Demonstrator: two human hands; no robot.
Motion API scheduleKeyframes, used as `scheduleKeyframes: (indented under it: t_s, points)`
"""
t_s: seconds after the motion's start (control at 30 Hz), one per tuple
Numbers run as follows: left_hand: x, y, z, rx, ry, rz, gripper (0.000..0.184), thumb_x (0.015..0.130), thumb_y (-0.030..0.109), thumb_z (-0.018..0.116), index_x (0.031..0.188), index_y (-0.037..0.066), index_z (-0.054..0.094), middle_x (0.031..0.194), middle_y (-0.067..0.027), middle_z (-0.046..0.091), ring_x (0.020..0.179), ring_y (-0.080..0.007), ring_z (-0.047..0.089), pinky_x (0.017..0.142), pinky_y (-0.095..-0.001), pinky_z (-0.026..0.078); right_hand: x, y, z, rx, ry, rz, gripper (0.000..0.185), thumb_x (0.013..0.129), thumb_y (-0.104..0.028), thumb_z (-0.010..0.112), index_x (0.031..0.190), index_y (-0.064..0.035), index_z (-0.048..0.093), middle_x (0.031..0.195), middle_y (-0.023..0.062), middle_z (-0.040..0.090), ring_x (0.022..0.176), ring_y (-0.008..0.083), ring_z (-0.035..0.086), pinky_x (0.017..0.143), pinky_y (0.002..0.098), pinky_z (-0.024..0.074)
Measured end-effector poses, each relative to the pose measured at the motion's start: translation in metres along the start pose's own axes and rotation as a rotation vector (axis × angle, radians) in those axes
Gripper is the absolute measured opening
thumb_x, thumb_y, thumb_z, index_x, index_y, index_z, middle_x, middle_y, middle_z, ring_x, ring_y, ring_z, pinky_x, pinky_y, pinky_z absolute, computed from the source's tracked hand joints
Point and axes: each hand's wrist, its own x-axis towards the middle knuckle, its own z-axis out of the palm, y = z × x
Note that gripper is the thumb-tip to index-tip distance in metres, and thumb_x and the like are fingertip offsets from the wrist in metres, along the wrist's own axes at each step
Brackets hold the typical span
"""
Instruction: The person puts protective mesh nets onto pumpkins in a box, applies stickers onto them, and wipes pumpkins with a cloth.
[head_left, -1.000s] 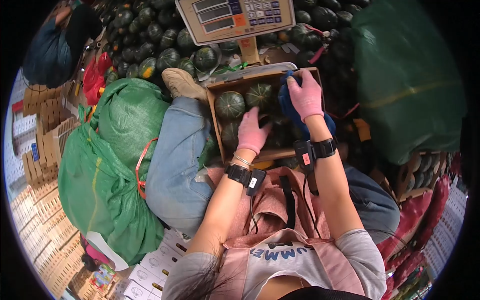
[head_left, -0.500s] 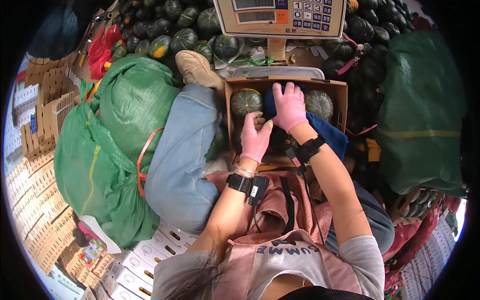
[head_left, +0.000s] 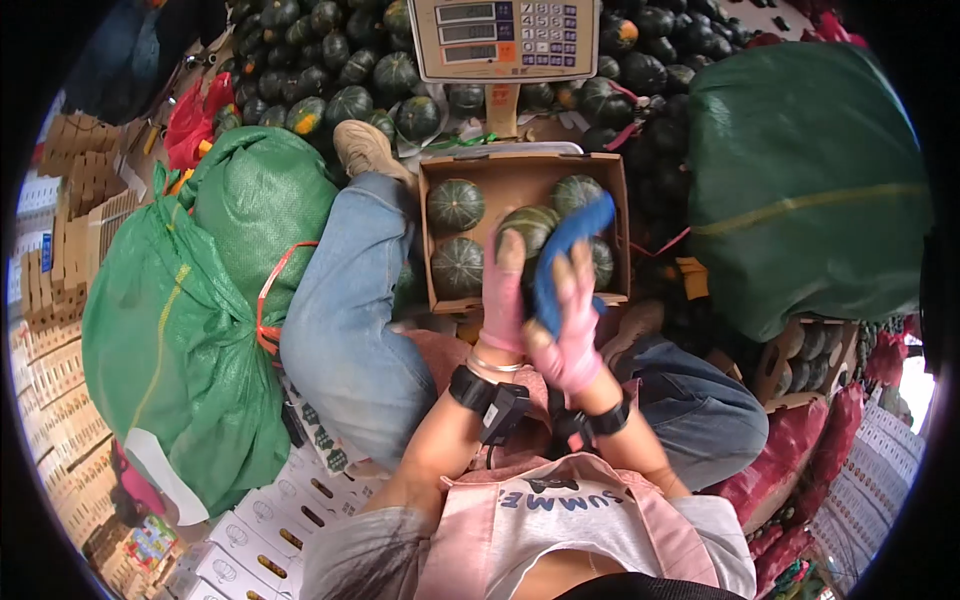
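Observation:
A dark green squash [head_left: 530,226] is raised over the near part of an open cardboard box [head_left: 520,163]. My left hand [head_left: 503,295], in a pink glove, grips its left side. A blue cloth [head_left: 562,258] lies along its right side, and my right hand [head_left: 572,335], gloved alike, holds that cloth; motion blurs its fingers. Several more squashes rest in the box, among them one at the far left [head_left: 455,205], one at the near left [head_left: 459,267] and one at the far right [head_left: 577,194].
Behind the box stands a scale display [head_left: 505,40] on a post. Loose squashes [head_left: 348,105] are heaped beyond it. Full green sacks stand left [head_left: 265,185] and right [head_left: 800,150]. My bent leg [head_left: 355,290] lies left of the box, with printed cartons [head_left: 265,530] lower down.
Both hands have come back toward my body, out of the box, with a squash and the blue cloth between them. More squashes inside the box now show. The view has shifted slightly.

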Motion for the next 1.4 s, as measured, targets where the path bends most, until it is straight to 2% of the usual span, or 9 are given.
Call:
scheduleKeyframes:
  t_s: [0.13,0.4,0.5,0.7,0.93,1.03,1.1,1.27,1.4]
  points:
    - [-0.032,0.018,0.014,0.095,-0.114,0.038,0.053,0.096,0.045,0.044,0.13,0.005,0.043,0.123,-0.0109,0.052,0.112,-0.0231,0.051,0.103,-0.0368,0.038,0.0,-0.04,-0.008,-0.216,-0.018,-0.018,0.062,0.083,-0.036,0.058,0.132,-0.0009,0.042,0.134,0.0295,0.035,0.118,0.0532,0.037,0.101,0.056,0.0323]
    - [-0.064,0.051,0.023,0.672,-0.429,0.334,0.074,0.078,0.045,0.071,0.132,0.003,0.042,0.119,-0.0082,0.052,0.106,-0.0186,0.052,0.093,-0.0307,0.043,0.04,-0.032,-0.032,1.196,-0.033,0.913,0.041,0.099,-0.037,0.04,0.105,-0.0009,0.058,0.096,0.0055,0.064,0.09,0.013,0.057,0.085,0.0314,0.0457]
    - [-0.067,0.044,0.039,0.088,-0.231,0.23,0.069,0.085,0.049,0.059,0.133,0.004,0.039,0.118,-0.0089,0.053,0.104,-0.0211,0.055,0.092,-0.0332,0.044,0.01,-0.039,-0.012,0.919,0.196,0.489,0.048,0.098,-0.039,0.038,0.128,-0.0017,0.047,0.122,0.0103,0.055,0.112,0.0171,0.051,0.099,0.0307,0.0381]
    - [-0.035,0.041,0.003,0.373,-0.318,0.215,0.05,0.095,0.036,0.045,0.133,0.003,0.039,0.127,-0.0123,0.047,0.112,-0.023,0.051,0.098,-0.0357,0.041,-0.006,-0.091,-0.016,-0.316,0.135,-0.022,0.064,0.084,-0.03,0.056,0.137,-0.0008,0.034,0.137,0.0282,0.036,0.122,0.044,0.042,0.105,0.0444,0.0326]
    - [-0.057,0.05,0.034,0.329,-0.321,0.182,0.067,0.077,0.035,0.064,0.132,0.004,0.04,0.122,-0.01,0.051,0.109,-0.0209,0.052,0.096,-0.0331,0.041,0.052,-0.036,-0.025,0.63,0.162,0.726,0.044,0.095,-0.041,0.043,0.103,-0.0001,0.058,0.098,0.0201,0.061,0.091,0.0347,0.06,0.084,0.0392,0.0471]
    - [-0.052,0.034,0.033,0.185,-0.323,0.195,0.072,0.076,0.04,0.066,0.132,0.003,0.04,0.122,-0.0116,0.052,0.11,-0.0233,0.052,0.096,-0.0346,0.043,0.042,-0.035,-0.024,0.725,0.248,0.588,0.045,0.095,-0.045,0.044,0.103,-0.0029,0.059,0.096,0.0141,0.064,0.086,0.0263,0.061,0.081,0.0352,0.0494]
    - [-0.055,0.031,0.033,-0.014,-0.272,0.15,0.075,0.076,0.046,0.064,0.132,0.002,0.04,0.122,-0.0137,0.053,0.112,-0.025,0.052,0.097,-0.0363,0.042,0.038,-0.045,-0.037,1.744,0.139,0.905,0.045,0.094,-0.046,0.048,0.104,-0.0045,0.059,0.098,0.0086,0.065,0.089,0.0195,0.061,0.08,0.0318,0.0502]
    - [-0.035,0.038,0.028,0.738,-0.271,0.488,0.066,0.089,0.056,0.046,0.122,-0.001,0.051,0.124,-0.0165,0.053,0.115,-0.0251,0.05,0.102,-0.0374,0.037,0.012,-0.04,-0.042,1.613,0.211,0.559,0.06,0.084,-0.046,0.064,0.123,-0.0032,0.05,0.118,0.0099,0.058,0.106,0.0192,0.057,0.096,0.0339,0.0451]
    - [-0.057,0.046,0.043,0.665,-0.386,0.094,0.056,0.073,0.023,0.079,0.118,0.002,0.053,0.113,-0.008,0.06,0.102,-0.0155,0.057,0.092,-0.0303,0.045,0.011,-0.031,-0.057,1.232,0.173,0.472,0.065,0.078,-0.046,0.069,0.122,-0.0012,0.05,0.118,0.01,0.057,0.107,0.0184,0.056,0.097,0.034,0.0435]
